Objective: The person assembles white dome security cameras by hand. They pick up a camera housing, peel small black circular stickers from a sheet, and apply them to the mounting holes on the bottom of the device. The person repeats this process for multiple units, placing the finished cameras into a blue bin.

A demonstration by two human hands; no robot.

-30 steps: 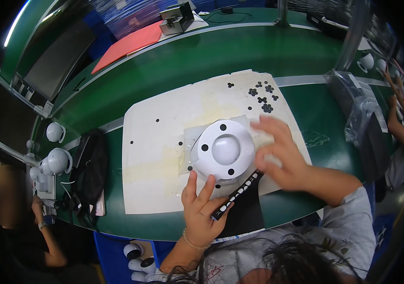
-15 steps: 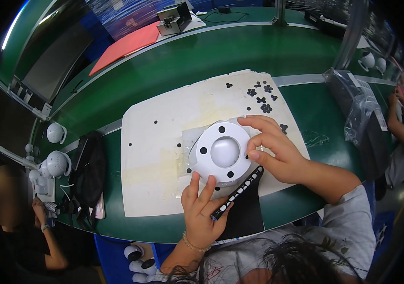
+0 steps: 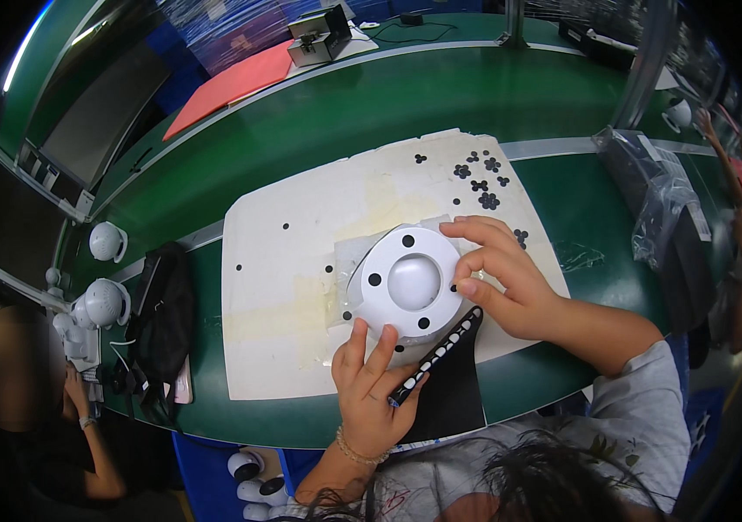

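Note:
A white ring-shaped part (image 3: pixel 386 313) with a round centre opening lies flat, several round black pads (image 3: pixel 374 279) on its face. My left hand (image 3: pixel 373 391) rests two fingertips on its lower left edge. Held in that same hand, a black strip with white oval spots (image 3: pixel 434 358) slants up to the right. My right hand (image 3: pixel 510 283) is at the ring's right edge, thumb and a bent finger close together on a black pad (image 3: pixel 454 288); another finger extends over the upper right rim. Clear plastic film (image 3: pixel 352 252) shows around the ring.
Beneath is a pale board (image 3: pixel 267 348) with black pads and clusters (image 3: pixel 489 201) at its upper right, on a green table (image 3: pixel 301 422). A black bag (image 3: pixel 167 300) and white cameras (image 3: pixel 103 302) stand left, a plastic-wrapped box (image 3: pixel 649 174) right. Other people sit at both sides.
My hands, the ring and the strip keep nearly the same places. At the far right, another person's arm has moved up toward the white devices.

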